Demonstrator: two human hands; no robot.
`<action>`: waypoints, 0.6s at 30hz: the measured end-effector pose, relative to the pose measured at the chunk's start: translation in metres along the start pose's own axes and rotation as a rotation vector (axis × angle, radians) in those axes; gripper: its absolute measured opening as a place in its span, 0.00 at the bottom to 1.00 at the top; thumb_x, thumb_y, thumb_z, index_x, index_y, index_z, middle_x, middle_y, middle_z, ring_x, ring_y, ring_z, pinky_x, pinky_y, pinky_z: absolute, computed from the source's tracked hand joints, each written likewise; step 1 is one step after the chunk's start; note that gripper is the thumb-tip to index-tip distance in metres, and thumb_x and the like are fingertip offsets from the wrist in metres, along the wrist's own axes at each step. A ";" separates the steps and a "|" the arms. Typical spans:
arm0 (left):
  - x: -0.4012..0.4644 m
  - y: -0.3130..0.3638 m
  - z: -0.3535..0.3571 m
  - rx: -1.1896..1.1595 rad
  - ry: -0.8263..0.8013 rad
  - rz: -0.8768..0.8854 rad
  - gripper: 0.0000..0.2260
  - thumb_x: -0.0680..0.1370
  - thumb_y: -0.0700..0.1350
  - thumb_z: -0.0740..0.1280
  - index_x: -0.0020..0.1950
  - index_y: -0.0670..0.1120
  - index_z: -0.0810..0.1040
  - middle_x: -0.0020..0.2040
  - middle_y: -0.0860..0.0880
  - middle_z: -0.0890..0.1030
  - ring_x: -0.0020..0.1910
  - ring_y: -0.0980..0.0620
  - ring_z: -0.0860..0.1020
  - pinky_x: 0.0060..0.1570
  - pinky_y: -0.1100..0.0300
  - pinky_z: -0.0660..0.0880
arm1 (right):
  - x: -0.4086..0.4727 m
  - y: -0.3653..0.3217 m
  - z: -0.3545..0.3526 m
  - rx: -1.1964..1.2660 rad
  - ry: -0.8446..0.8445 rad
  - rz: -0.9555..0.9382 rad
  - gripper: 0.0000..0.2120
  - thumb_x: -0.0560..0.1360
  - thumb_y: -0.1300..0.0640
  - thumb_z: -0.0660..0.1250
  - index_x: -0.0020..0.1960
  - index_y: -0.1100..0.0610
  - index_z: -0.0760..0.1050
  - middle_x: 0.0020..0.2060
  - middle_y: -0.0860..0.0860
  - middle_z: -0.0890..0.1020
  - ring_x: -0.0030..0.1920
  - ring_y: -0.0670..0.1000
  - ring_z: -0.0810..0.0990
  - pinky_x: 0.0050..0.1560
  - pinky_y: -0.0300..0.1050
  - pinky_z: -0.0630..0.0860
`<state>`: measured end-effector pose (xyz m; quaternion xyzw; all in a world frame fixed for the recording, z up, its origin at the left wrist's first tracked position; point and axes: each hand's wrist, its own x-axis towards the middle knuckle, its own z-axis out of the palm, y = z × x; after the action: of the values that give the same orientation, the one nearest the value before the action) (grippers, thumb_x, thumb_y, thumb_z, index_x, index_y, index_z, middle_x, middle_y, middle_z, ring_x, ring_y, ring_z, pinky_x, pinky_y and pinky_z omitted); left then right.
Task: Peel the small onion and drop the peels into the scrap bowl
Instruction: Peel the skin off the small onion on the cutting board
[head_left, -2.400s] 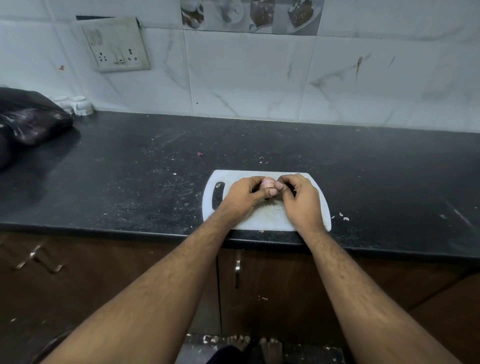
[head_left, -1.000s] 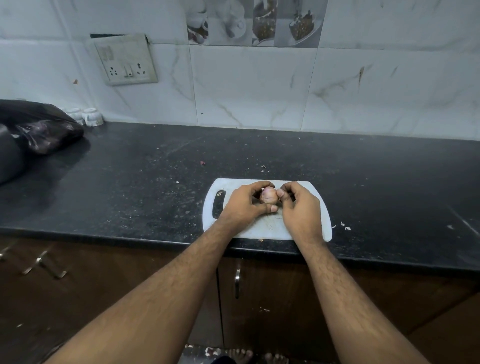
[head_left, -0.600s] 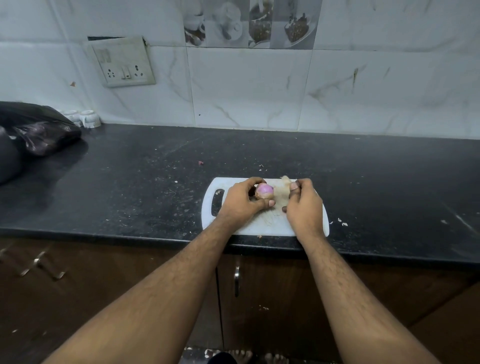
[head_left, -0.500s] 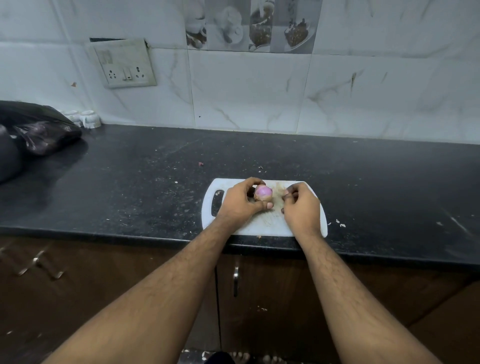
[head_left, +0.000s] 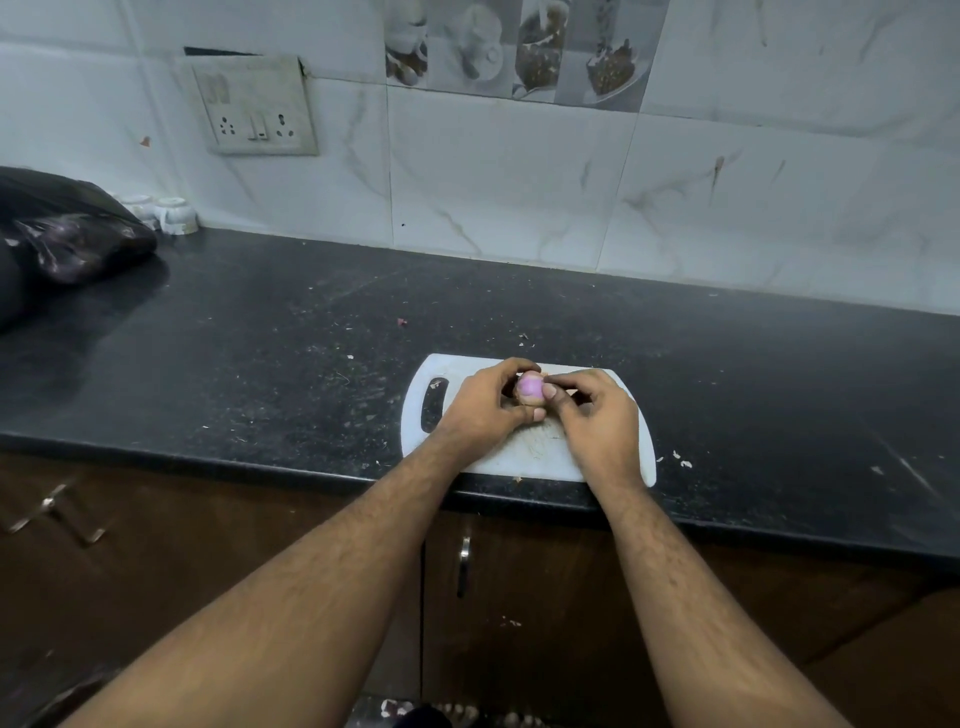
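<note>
A small onion (head_left: 530, 388), purple where its skin is off and tan lower down, is held just above a white cutting board (head_left: 530, 457). My left hand (head_left: 483, 410) grips it from the left and below. My right hand (head_left: 597, 421) touches the onion's right side with thumb and fingertips pinched at the skin. No scrap bowl is in view.
The board lies at the front edge of a black counter (head_left: 260, 364) strewn with small peel bits. A black plastic bag (head_left: 62, 234) and small white cups (head_left: 174, 214) sit at the far left. A switch plate (head_left: 249, 106) is on the tiled wall.
My right hand pulled a strip of skin off to the right, baring purple flesh, then came back to the onion. My left hand kept hold of the onion throughout.
</note>
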<state>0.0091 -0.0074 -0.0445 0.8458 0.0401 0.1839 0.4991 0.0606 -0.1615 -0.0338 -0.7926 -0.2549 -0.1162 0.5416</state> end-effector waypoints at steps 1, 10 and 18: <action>0.000 0.000 0.000 0.007 -0.004 0.007 0.21 0.73 0.40 0.79 0.65 0.46 0.79 0.53 0.53 0.83 0.39 0.71 0.78 0.45 0.76 0.72 | 0.000 0.000 -0.001 0.011 0.007 0.005 0.04 0.75 0.58 0.74 0.49 0.52 0.86 0.46 0.43 0.85 0.48 0.39 0.81 0.46 0.29 0.72; -0.003 0.005 -0.001 0.103 -0.028 0.050 0.17 0.76 0.41 0.76 0.63 0.45 0.80 0.49 0.53 0.84 0.41 0.69 0.78 0.46 0.75 0.71 | 0.001 0.002 0.000 -0.152 -0.071 -0.065 0.04 0.79 0.57 0.68 0.48 0.52 0.82 0.46 0.42 0.80 0.52 0.47 0.72 0.48 0.26 0.64; -0.004 0.008 0.002 0.151 0.017 0.012 0.14 0.79 0.51 0.72 0.63 0.49 0.79 0.50 0.51 0.85 0.50 0.51 0.81 0.52 0.56 0.77 | 0.000 0.002 -0.001 -0.168 -0.120 -0.104 0.06 0.82 0.58 0.64 0.49 0.52 0.79 0.45 0.42 0.77 0.51 0.47 0.69 0.48 0.26 0.64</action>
<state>0.0052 -0.0136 -0.0395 0.8797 0.0529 0.1907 0.4324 0.0617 -0.1626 -0.0348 -0.8265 -0.3170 -0.1172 0.4503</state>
